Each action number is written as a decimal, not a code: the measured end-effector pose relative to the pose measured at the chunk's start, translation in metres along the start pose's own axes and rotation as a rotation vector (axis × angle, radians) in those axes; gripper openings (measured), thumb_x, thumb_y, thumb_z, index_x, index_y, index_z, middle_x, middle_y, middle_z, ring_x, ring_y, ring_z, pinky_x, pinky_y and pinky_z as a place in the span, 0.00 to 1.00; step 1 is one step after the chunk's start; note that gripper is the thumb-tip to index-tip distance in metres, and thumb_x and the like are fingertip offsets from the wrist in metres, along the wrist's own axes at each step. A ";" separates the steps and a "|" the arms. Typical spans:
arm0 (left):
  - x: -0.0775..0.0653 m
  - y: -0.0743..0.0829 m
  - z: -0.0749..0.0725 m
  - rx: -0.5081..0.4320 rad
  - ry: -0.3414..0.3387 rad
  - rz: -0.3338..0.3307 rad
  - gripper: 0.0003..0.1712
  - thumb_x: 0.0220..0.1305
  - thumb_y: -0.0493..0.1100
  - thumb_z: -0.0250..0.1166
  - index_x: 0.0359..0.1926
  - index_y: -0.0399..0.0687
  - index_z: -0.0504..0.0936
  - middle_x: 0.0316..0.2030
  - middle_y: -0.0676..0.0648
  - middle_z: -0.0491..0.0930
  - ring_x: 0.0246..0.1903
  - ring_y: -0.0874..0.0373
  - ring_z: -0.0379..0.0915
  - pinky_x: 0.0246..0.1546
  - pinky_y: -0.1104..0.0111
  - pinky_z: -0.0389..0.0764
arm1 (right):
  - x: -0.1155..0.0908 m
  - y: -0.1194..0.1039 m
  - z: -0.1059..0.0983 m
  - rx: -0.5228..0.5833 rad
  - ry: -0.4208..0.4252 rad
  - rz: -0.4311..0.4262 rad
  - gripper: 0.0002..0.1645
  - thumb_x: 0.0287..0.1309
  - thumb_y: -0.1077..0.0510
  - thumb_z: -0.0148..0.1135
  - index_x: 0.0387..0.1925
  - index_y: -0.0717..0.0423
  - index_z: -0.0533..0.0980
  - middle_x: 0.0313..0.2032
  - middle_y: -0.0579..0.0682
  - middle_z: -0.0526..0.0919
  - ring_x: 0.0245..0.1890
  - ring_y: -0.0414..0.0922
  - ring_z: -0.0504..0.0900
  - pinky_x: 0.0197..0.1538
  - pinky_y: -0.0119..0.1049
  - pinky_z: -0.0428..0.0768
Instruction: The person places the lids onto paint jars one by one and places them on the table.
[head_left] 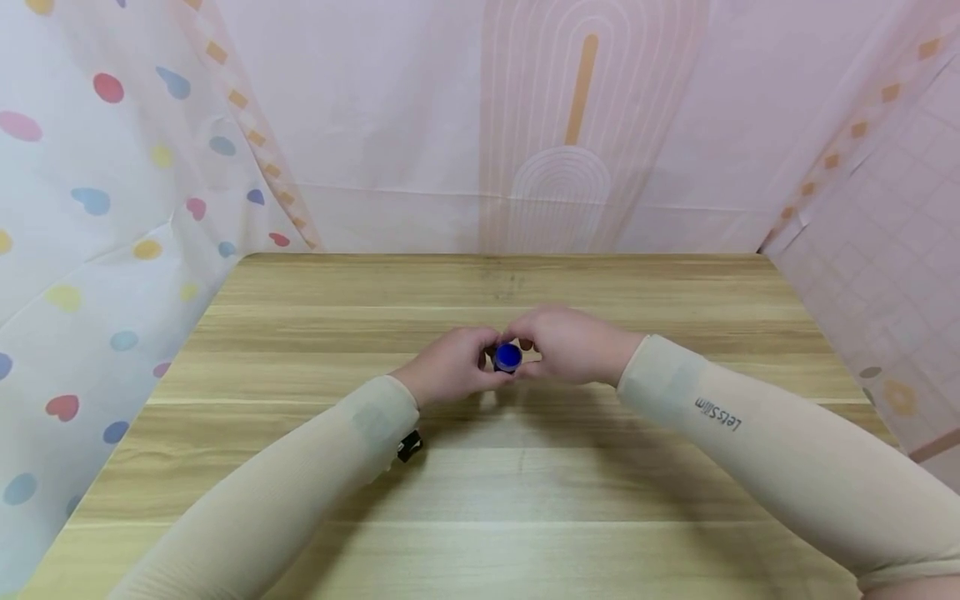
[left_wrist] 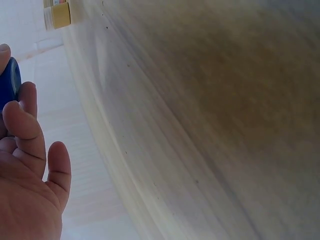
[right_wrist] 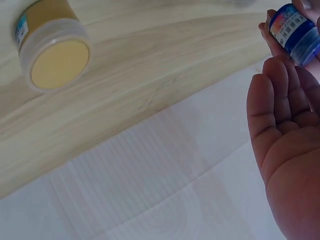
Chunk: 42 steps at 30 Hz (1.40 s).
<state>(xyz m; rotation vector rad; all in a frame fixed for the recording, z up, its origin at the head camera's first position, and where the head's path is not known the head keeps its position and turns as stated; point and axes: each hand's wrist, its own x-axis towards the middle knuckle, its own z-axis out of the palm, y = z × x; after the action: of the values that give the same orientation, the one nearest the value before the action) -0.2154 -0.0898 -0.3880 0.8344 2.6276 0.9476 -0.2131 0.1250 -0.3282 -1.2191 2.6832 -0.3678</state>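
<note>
A small blue paint jar with a clear lid is held between both hands near the middle of the table. My left hand grips it from the left, thumb on the near side. From the right, my right hand has its thumb and index finger around the rim. In the right wrist view the jar shows a printed label with a barcode, and the outer fingers of the right hand extend beside it. The left wrist view catches only part of the blue jar above the left fingers.
A yellow paint jar with a clear lid is on the wooden table, out of sight in the head view. A small black object sits by the left sleeve. Patterned cloth hangs behind the table and along both sides.
</note>
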 end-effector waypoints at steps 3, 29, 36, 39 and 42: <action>0.001 0.000 0.000 -0.004 -0.002 0.005 0.15 0.66 0.50 0.75 0.45 0.50 0.82 0.34 0.54 0.83 0.32 0.59 0.76 0.35 0.67 0.80 | 0.000 0.000 0.000 0.004 -0.004 -0.005 0.24 0.66 0.55 0.72 0.62 0.55 0.82 0.51 0.49 0.88 0.48 0.48 0.85 0.52 0.41 0.83; 0.001 0.000 0.002 -0.004 -0.011 -0.003 0.14 0.66 0.49 0.75 0.45 0.49 0.82 0.31 0.53 0.81 0.29 0.59 0.75 0.32 0.67 0.78 | -0.001 -0.003 -0.001 0.000 -0.010 0.010 0.21 0.66 0.55 0.72 0.58 0.53 0.83 0.43 0.46 0.86 0.43 0.45 0.83 0.50 0.39 0.82; 0.001 0.000 0.004 0.008 -0.004 0.006 0.13 0.66 0.48 0.75 0.44 0.50 0.82 0.30 0.54 0.81 0.29 0.59 0.74 0.32 0.67 0.78 | -0.001 -0.004 0.001 0.005 -0.018 0.025 0.16 0.66 0.54 0.72 0.53 0.52 0.84 0.41 0.46 0.85 0.41 0.44 0.81 0.50 0.39 0.81; 0.000 0.000 0.005 0.016 -0.003 0.011 0.12 0.66 0.48 0.74 0.44 0.51 0.82 0.30 0.54 0.80 0.28 0.60 0.73 0.31 0.68 0.77 | -0.001 -0.003 0.003 0.008 -0.012 0.037 0.13 0.66 0.52 0.73 0.48 0.52 0.84 0.40 0.47 0.85 0.39 0.44 0.80 0.48 0.39 0.80; 0.000 -0.001 0.006 0.025 -0.007 0.003 0.11 0.66 0.48 0.73 0.44 0.51 0.81 0.29 0.55 0.80 0.28 0.61 0.73 0.31 0.68 0.77 | -0.002 -0.003 0.003 0.006 -0.012 0.049 0.16 0.65 0.50 0.73 0.48 0.53 0.84 0.41 0.49 0.85 0.40 0.44 0.80 0.48 0.39 0.80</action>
<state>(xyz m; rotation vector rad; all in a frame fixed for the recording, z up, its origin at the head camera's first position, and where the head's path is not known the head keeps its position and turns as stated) -0.2136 -0.0870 -0.3928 0.8469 2.6381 0.9129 -0.2085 0.1241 -0.3299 -1.1482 2.6939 -0.3601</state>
